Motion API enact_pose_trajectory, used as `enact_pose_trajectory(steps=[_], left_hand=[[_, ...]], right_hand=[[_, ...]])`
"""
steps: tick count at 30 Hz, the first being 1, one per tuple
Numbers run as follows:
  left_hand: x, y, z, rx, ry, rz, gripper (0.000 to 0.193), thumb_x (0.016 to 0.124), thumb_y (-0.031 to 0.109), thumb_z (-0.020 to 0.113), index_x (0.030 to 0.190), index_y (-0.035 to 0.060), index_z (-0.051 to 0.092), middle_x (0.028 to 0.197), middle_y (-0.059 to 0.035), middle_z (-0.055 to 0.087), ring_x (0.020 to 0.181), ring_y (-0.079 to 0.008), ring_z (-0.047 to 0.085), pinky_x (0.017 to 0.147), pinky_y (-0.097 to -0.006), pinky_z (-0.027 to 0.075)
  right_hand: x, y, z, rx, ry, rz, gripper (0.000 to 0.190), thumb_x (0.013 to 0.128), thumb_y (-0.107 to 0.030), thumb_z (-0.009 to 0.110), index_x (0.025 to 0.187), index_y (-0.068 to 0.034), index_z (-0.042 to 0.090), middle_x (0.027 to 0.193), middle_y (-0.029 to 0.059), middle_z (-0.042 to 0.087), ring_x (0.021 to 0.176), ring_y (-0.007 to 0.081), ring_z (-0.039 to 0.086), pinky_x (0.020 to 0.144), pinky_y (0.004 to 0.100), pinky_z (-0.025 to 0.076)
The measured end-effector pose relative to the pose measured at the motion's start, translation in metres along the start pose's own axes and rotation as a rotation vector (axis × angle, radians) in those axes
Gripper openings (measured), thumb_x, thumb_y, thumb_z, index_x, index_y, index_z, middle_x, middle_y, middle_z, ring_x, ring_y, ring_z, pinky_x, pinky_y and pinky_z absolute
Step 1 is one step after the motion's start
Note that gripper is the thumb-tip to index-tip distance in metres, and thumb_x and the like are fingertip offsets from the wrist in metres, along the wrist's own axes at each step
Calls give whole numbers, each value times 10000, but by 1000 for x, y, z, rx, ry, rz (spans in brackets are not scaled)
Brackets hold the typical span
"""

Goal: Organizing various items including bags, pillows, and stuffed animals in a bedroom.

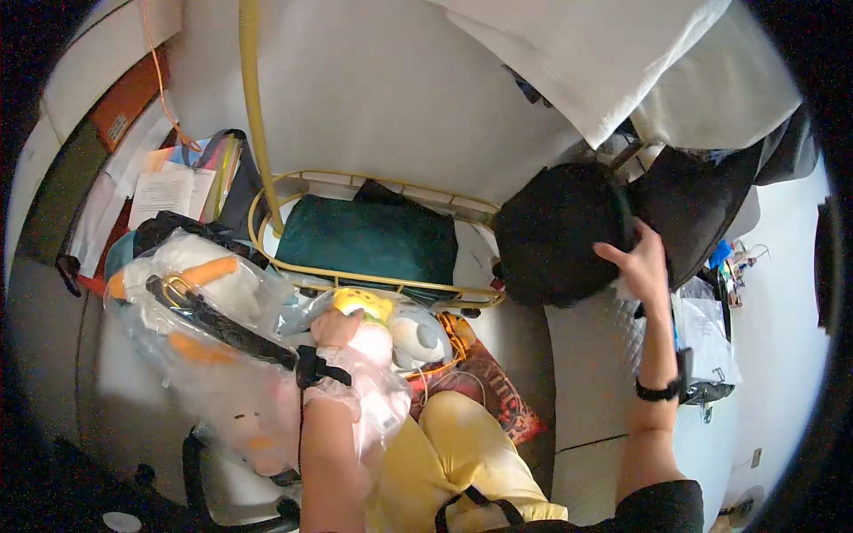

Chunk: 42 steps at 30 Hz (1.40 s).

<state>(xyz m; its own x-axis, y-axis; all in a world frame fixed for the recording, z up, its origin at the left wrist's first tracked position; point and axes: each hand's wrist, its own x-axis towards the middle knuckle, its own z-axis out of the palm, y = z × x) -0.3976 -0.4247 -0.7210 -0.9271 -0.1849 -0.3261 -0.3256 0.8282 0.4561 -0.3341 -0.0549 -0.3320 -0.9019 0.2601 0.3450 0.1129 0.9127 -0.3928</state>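
My left hand [336, 328] lies curled against a yellow plush toy [363, 303], with clear plastic bunched around the wrist; its fingertips are partly hidden, so its grip is unclear. Beside that toy is a grey-and-white plush toy [418, 336]. A large clear plastic bag [220, 380] with white, orange and pink plush toys spreads left of my forearm, and a black strap with a gold buckle [176, 288] crosses it. At right, my right hand [643, 263] grips the edge of a dark, round, soft-looking item [563, 233], thumb and fingers on either side of its rim.
Ahead stands a yellow wire-railed shelf [393, 283] holding folded dark green cloth [366, 240], with a yellow pole [250, 100] at its left. Papers [166, 196] stand at left. White sheeting [586, 53] hangs at upper right. A red printed bag [496, 396] lies by my knees.
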Motion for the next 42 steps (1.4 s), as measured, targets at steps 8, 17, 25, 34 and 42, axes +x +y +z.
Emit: enact_pose_trajectory(steps=[8, 17, 25, 34, 42], left_hand=[[2, -1, -4, 14, -60, 16, 826, 738, 648, 574, 1185, -46, 557, 1084, -258, 640, 1058, -367, 611, 935, -422, 449], [-9, 7, -16, 12, -55, -25, 811, 733, 648, 584, 1248, 22, 546, 1139, -234, 627, 1083, -380, 591, 947, -433, 446], [0, 5, -9, 33, -66, 33, 764, 741, 664, 557, 1183, 42, 599, 1121, -217, 638, 1019, -377, 625, 889, -439, 484], [-13, 13, -17, 32, 43, 22, 763, 739, 641, 575, 1078, -40, 635, 1037, -251, 655, 1014, -376, 624, 890, -426, 474], [-10, 12, -14, 66, 46, 16, 765, 750, 623, 571, 1085, -63, 612, 1025, -271, 650, 1001, -393, 626, 887, -437, 479]], right_hand=[[-84, 21, -29, -190, -178, 53, 581, 560, -268, 840, 1004, 31, 615, 894, 203, 673, 838, 340, 656, 769, 398, 503], [-119, 123, 86, -311, -298, 253, 708, 542, -347, 851, 1118, -13, 612, 966, 204, 676, 932, 373, 646, 822, 443, 511], [-119, 139, 89, -117, -135, 349, 724, 586, -232, 842, 1184, 52, 548, 1028, 228, 656, 1009, 350, 626, 861, 412, 479], [-114, 113, 110, -503, 55, 104, 608, 753, -115, 723, 1287, -42, 443, 948, 159, 550, 821, 371, 616, 698, 417, 515], [-59, 86, 220, 237, 98, -103, 277, 889, -170, 567, 1076, 27, 514, 1026, 228, 523, 963, 363, 524, 864, 436, 423]])
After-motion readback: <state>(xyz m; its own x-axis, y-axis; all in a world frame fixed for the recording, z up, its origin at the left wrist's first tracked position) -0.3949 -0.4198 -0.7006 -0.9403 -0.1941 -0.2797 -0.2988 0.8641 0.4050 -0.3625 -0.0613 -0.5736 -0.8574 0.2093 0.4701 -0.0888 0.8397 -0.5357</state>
